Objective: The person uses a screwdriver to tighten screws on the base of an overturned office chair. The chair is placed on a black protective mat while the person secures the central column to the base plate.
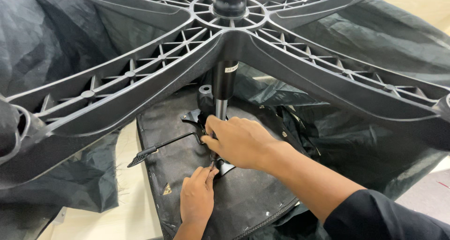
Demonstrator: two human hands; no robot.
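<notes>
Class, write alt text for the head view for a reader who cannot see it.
Two bare hands, right hand and left hand, work at the metal mechanism under an upturned office chair seat. The gas cylinder rises to the black five-arm base above.

Right hand (239, 144) reaches in from the lower right, forearm bare below a dark sleeve, knuckles up and fingers curled downward in a loose grip. Left hand (197, 198) comes up from below, palm down, fingertips pinched together just beneath the right hand's fingers.
</notes>
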